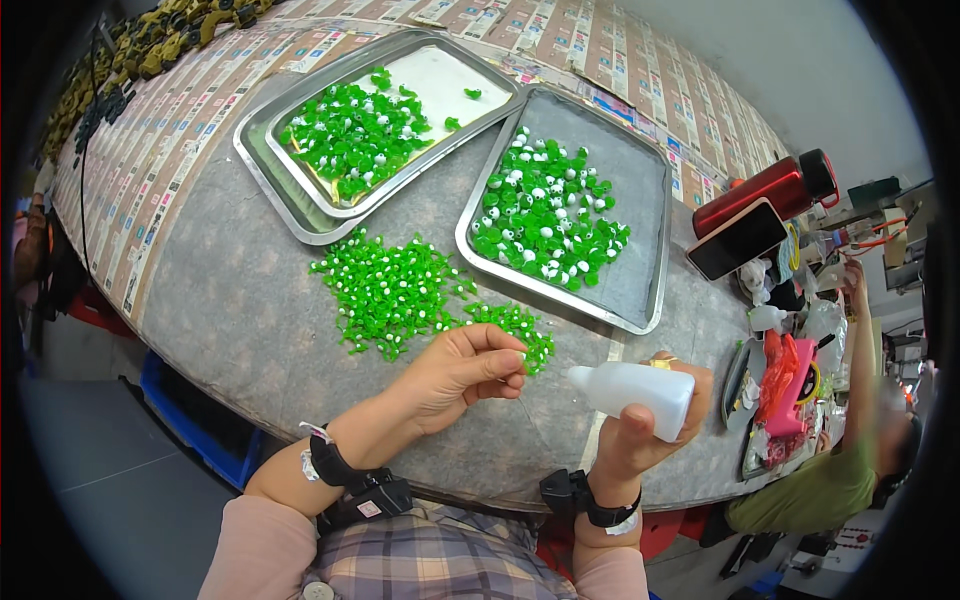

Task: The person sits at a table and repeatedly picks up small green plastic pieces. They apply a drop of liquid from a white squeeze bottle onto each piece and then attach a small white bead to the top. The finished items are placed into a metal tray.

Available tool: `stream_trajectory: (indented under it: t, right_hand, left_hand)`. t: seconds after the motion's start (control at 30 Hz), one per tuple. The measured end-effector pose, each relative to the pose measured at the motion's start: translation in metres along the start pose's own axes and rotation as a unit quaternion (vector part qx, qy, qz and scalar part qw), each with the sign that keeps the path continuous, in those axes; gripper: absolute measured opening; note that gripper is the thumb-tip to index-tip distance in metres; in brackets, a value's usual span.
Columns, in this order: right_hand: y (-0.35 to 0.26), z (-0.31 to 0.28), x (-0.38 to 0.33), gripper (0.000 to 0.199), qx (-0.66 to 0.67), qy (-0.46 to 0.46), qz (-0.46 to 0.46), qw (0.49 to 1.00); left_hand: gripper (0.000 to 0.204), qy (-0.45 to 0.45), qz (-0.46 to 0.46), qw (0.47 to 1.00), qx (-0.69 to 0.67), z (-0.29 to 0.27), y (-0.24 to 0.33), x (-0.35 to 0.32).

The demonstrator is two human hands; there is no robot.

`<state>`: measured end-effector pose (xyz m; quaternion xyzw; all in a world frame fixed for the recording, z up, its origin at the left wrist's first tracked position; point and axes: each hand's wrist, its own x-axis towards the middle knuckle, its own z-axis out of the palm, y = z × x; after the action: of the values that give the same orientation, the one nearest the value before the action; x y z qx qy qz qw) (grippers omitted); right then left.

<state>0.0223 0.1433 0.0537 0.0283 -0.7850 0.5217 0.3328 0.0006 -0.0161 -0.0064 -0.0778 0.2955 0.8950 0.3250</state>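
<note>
My left hand [465, 372] is closed in a pinch, thumb against forefinger, just over the near end of a loose pile of small green-and-white plastic pieces [385, 290]. A tiny whitish spot shows at its fingertips, too small to name. In my right hand [650, 425] lies a white plastic squeeze bottle [640, 393], tilted on its side with the narrow nozzle pointing left toward my left hand. The nozzle and the left fingertips are apart. Beyond the pile, a metal tray [660, 255] holds larger green pieces with white balls [550, 215].
A second metal tray [262, 165] of similar green pieces overlaps the first at the far left. To the right are a red flask [750, 200], a phone [738, 240] and a pink plastic holder [795, 390]. Another person in a green shirt [810, 495] sits at the right.
</note>
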Motion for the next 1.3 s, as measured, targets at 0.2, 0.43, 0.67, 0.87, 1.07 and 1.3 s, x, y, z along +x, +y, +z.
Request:
stream_trajectory:
  t: [0.2, 0.43, 0.67, 0.87, 1.07, 1.3]
  right_hand:
    - [0.005, 0.001, 0.000, 0.059, 0.005, 0.026, -0.004, 1.000]
    - [0.012, -0.004, -0.002, 0.057, 0.016, 0.033, -0.004, 0.999]
    - [0.011, -0.006, -0.001, 0.055, 0.090, 0.056, -0.003, 0.994]
    - [0.010, -0.001, 0.001, 0.058, 0.031, 0.056, -0.007, 0.998]
    - [0.010, 0.000, 0.001, 0.057, -0.013, 0.050, -0.020, 0.998]
    - [0.014, -0.006, 0.004, 0.055, -0.011, 0.077, -0.032, 0.996]
  left_hand:
    - [0.010, -0.004, 0.003, 1.000, -0.001, -0.001, -0.001, 0.000]
    - [0.011, -0.004, 0.001, 1.000, 0.005, -0.003, -0.001, 0.000]
    - [0.009, 0.010, 0.061, 0.997, 0.045, 0.002, 0.000, 0.000]
    - [0.010, 0.027, 0.148, 0.983, 0.105, 0.005, -0.002, -0.002]
    - [0.010, 0.029, 0.154, 0.982, 0.110, 0.006, -0.001, -0.002]
    - [0.010, 0.028, 0.157, 0.981, 0.113, 0.006, -0.001, -0.002]
